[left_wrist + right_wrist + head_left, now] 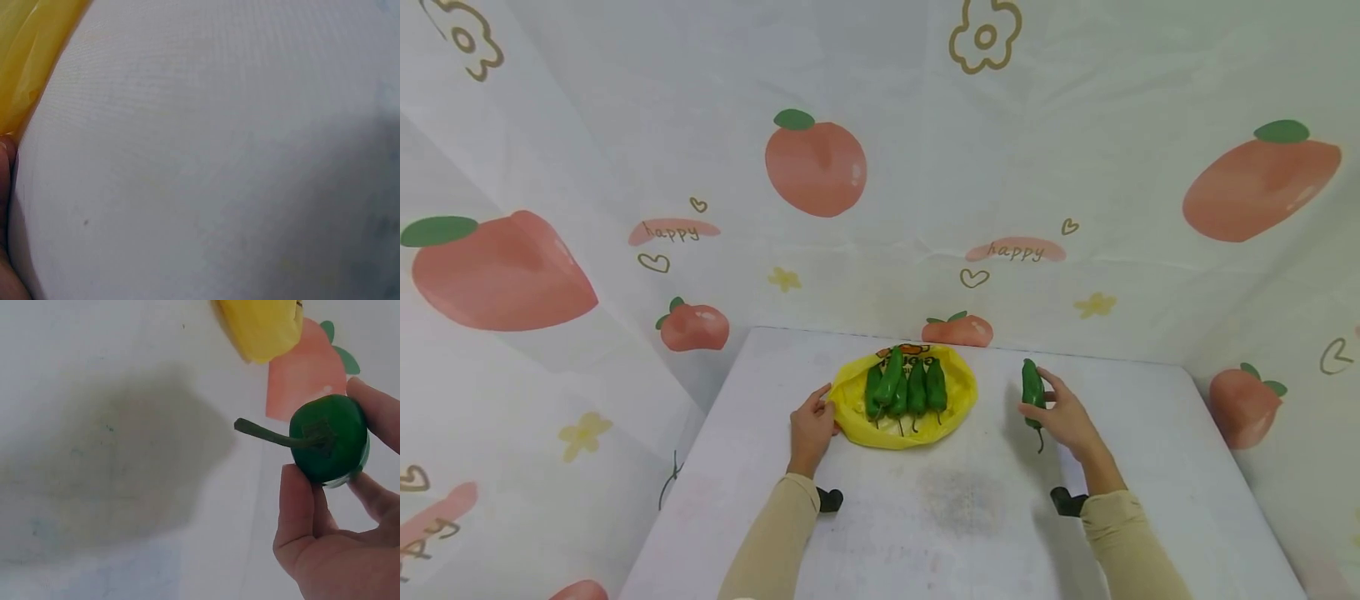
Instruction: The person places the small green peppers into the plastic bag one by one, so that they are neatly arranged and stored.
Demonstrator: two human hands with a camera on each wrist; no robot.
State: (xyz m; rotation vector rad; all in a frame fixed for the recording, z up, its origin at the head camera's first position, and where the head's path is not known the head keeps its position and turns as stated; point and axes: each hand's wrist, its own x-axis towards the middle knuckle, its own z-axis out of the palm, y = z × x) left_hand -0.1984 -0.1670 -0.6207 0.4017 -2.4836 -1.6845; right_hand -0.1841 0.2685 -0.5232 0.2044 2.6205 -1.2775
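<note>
Thumb and fingers of my right hand point(1067, 419) hold a green pepper point(1033, 392) over the right part of the table, its thin stem hanging down. In the right wrist view the pepper point(331, 440) shows stem end first, with fingertips on both sides of it. To the left, a yellow plastic bag point(958, 417) lies spread open, and several green peppers point(916, 390) sit inside side by side, one on top of others. My left hand point(811, 429) pinches the bag's left rim. Only a sliver of that hand and a yellow corner of the bag point(25, 56) appear in the left wrist view.
The white table point(880, 517) ends at the back against a white cloth wall point(880, 283) printed with peaches, hearts and flowers. Similar printed cloth hangs on the left and right. Dark wrist camera mounts point(831, 500) stick out at both sleeves.
</note>
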